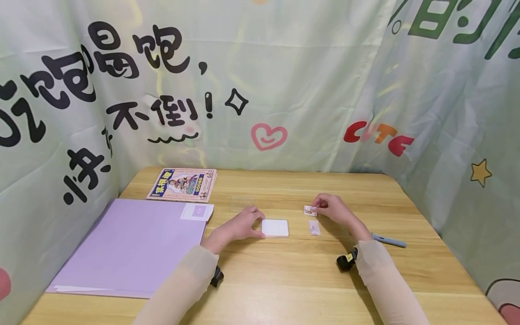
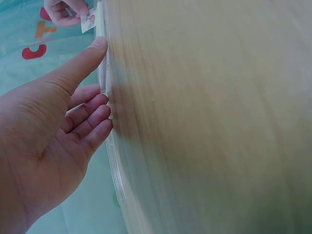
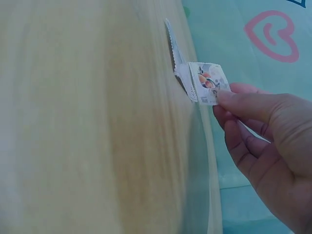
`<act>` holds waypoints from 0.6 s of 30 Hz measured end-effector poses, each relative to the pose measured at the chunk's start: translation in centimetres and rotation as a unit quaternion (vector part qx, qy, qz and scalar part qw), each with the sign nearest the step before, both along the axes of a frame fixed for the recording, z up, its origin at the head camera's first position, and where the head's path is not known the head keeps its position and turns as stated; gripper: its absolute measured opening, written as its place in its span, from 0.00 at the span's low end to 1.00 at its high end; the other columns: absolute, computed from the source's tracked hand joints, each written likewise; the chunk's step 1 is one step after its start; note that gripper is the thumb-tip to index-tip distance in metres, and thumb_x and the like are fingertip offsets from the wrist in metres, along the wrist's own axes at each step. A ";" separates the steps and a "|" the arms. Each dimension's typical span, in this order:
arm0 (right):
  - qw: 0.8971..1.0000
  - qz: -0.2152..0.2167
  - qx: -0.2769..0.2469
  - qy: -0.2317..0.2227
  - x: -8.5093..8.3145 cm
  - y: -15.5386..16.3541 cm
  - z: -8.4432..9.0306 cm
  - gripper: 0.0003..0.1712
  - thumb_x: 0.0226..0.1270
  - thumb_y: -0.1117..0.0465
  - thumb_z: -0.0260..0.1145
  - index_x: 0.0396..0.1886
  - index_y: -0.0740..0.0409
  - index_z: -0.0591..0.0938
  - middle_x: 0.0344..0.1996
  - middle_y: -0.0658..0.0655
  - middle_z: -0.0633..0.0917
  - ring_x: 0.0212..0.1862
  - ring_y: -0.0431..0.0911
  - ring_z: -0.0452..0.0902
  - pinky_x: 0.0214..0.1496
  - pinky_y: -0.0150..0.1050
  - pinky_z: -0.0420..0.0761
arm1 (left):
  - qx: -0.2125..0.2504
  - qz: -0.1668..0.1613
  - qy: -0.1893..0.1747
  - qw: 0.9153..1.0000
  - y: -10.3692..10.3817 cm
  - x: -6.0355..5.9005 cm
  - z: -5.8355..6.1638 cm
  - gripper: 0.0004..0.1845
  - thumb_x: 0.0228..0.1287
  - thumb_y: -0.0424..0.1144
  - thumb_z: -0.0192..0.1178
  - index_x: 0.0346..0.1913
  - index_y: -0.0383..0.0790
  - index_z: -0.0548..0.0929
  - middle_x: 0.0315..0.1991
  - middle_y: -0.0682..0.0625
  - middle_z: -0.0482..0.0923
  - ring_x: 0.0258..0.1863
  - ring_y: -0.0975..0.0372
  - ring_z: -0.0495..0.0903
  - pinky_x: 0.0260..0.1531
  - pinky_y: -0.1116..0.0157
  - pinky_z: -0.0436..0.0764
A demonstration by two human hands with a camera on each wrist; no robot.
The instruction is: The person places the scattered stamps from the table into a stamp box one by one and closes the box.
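Between the thumb and fingers of my left hand is the left end of a small flat white block in a clear case, held where it lies on the table. My right hand pinches a small picture stamp between thumb and fingertips. That stamp has perforated edges and is tilted up in the right wrist view. A second stamp lies on the table just in front of it. Farther off in the left wrist view, the right hand and its stamp appear.
A large lilac folder covers the table's left side, with a white sheet at its corner. Behind it lies a colourful booklet. A thin clear plastic piece is beyond my left hand. A blue pen lies right of my right wrist.
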State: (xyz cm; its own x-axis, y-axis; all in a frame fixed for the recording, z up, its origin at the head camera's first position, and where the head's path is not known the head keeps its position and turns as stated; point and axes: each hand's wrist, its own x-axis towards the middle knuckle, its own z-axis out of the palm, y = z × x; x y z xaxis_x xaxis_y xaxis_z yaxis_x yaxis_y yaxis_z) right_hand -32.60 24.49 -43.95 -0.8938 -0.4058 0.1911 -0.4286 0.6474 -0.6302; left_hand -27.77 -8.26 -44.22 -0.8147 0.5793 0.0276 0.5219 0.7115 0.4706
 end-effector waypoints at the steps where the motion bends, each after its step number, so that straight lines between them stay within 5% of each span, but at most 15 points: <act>1: 1.000 0.001 -0.004 -0.006 0.1 0.0 0.0 0.02 0.63 0.69 0.67 0.35 0.62 0.83 0.33 0.59 0.85 0.35 0.39 0.77 0.37 0.28 0.79 | 0.000 0.001 -0.001 1.000 0.0 0.0 0.0 0.29 0.55 0.47 0.72 0.56 0.34 0.79 0.51 0.46 0.74 0.52 0.57 0.72 0.59 0.57 0.75; 18: 0.996 0.000 -0.057 -0.072 1.0 -0.9 0.5 0.06 0.66 0.65 0.66 0.40 0.62 0.82 0.37 0.61 0.85 0.38 0.43 0.78 0.39 0.29 0.80 | -0.001 -0.003 0.004 1.000 0.0 0.1 0.0 0.28 0.55 0.47 0.72 0.55 0.34 0.79 0.51 0.46 0.74 0.52 0.57 0.72 0.59 0.57 0.75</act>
State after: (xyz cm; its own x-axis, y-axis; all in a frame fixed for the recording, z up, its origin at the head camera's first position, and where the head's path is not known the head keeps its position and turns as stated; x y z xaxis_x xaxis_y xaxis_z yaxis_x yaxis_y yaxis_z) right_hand -31.57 23.62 -43.46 -0.9150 -0.3895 0.1054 -0.3285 0.5675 -0.7550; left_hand -27.66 -8.23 -44.25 -0.8115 0.5835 0.0323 0.5291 0.7101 0.4646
